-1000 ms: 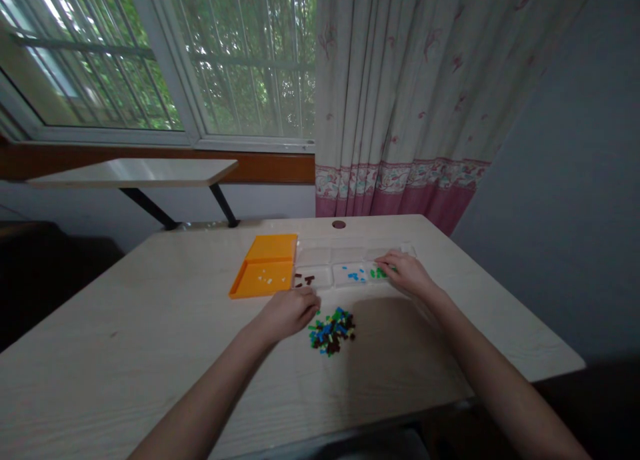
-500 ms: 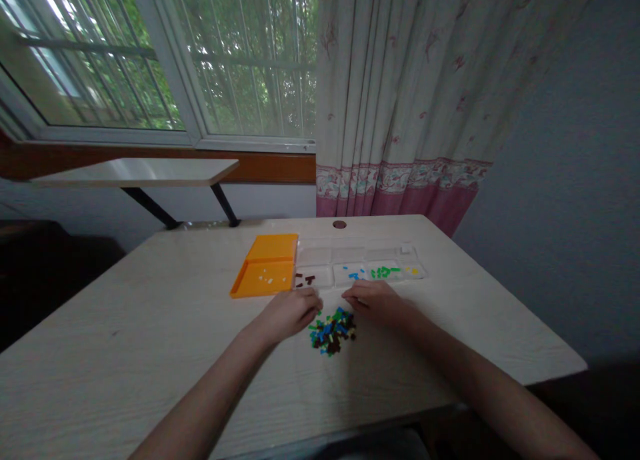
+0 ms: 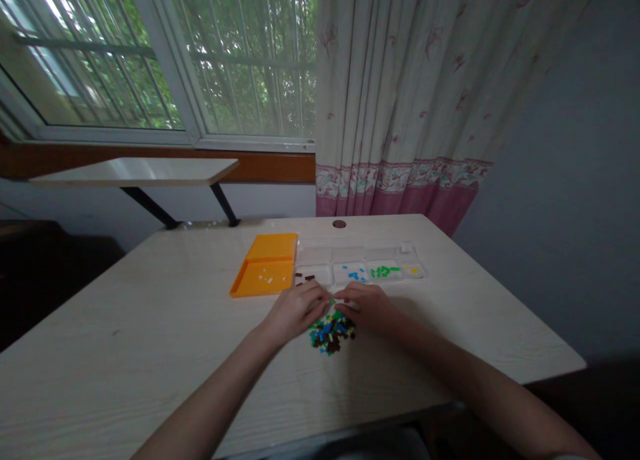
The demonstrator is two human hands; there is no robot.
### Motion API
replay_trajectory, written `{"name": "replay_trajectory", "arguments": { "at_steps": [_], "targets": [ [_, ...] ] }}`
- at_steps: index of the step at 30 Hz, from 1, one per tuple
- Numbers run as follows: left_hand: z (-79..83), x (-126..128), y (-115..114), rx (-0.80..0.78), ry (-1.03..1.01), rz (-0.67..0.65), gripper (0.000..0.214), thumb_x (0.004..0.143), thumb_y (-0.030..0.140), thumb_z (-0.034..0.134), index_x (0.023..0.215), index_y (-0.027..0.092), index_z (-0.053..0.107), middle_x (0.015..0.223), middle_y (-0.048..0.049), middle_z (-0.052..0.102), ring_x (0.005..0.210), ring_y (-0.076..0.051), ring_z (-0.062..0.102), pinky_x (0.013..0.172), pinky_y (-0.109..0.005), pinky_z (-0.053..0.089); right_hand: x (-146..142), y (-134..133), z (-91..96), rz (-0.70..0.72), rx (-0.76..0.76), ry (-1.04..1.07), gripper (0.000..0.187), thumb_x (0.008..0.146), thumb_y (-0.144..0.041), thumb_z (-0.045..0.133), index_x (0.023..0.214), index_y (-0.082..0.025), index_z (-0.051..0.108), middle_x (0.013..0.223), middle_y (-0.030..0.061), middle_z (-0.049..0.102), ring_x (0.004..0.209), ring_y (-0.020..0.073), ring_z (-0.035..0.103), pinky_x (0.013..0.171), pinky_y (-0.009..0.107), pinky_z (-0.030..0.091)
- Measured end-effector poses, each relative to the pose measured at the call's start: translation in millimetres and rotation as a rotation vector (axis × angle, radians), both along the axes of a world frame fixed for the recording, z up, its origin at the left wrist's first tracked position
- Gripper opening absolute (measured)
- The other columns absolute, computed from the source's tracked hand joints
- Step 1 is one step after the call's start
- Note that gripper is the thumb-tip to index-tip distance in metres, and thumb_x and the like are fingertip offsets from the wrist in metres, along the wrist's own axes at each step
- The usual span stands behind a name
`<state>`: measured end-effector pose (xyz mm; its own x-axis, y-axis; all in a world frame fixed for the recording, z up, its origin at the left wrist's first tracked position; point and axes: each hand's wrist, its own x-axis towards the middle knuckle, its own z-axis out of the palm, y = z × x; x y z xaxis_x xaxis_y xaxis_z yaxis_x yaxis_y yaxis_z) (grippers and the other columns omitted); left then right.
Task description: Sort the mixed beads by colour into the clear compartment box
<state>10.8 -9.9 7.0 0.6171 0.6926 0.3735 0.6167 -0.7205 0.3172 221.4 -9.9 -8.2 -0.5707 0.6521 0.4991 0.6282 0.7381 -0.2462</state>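
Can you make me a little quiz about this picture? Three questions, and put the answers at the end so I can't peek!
1. Fill in the colour: the small pieces in the orange box are ____.

2. True or false: the left hand is inside the orange box.

3. In the clear tray, which pieces lie between the blue pieces and the yellow pieces?
A) brown
B) green
C) white

Key:
1. White.
2. False; it is at the mixed pile, close to the right hand.
3. B.
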Motion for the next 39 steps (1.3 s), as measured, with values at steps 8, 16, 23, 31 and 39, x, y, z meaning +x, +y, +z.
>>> {"name": "replay_trajectory", "arguments": {
  "at_steps": [8,16,23,31,39],
  "targets": [
    [0.6,5,-1,-0.019,-0.002,-0.031,0.021,0.089,0.029,0.040,0.089,0.017,0.058,0.085,-0.0049,0.058,0.078,-0.013,0.055,0.067,-0.022,0.042,-1,1,-0.6,0.032,-0.002,0.035,0.012,0.079,-0.025,0.059,0.088,-0.022,0.065,0.074,-0.0003,0.066,0.065,0.0109,0.059,0.061,0.020,0.044],
    [5.9,-6,4,-0.114,-0.004,-0.035,0.022,0.088,0.030,0.040,0.090,0.018,0.059,0.087,-0.0044,0.060,0.082,-0.014,0.055,0.071,-0.023,0.042,3,4,-0.2,0.042,0.090,0.133,0.013,0.082,-0.026,0.054,0.084,-0.021,0.065,0.073,0.0010,0.067,0.063,0.0102,0.060,0.060,0.018,0.044],
    [4.1,-14,9,-0.248,0.178,-0.162,0.017,0.081,0.018,0.045,0.078,0.017,0.062,0.076,-0.0024,0.062,0.072,-0.013,0.056,0.067,-0.020,0.041,17,9,8.2,-0.050,0.215,0.193,0.015,0.083,-0.030,0.053,0.084,-0.022,0.065,0.077,0.0015,0.068,0.068,0.0102,0.062,0.065,0.019,0.046],
    [1.5,-12,8,-0.206,0.213,-0.109,0.019,0.083,0.020,0.042,0.079,0.018,0.060,0.077,-0.0027,0.061,0.073,-0.013,0.056,0.065,-0.020,0.040,22,10,14.6,-0.048,0.286,0.248,0.012,0.082,-0.025,0.054,0.083,-0.021,0.065,0.077,0.0015,0.069,0.067,0.0103,0.063,0.065,0.019,0.047],
    [2.4,-14,8,-0.156,0.277,-0.051,0.019,0.085,0.023,0.039,0.081,0.019,0.057,0.079,-0.0030,0.060,0.074,-0.015,0.056,0.065,-0.022,0.040,29,11,18.4,-0.047,0.347,0.287,0.011,0.081,-0.023,0.055,0.085,-0.021,0.065,0.076,0.0016,0.069,0.066,0.0103,0.063,0.061,0.020,0.047]
  ]
}}
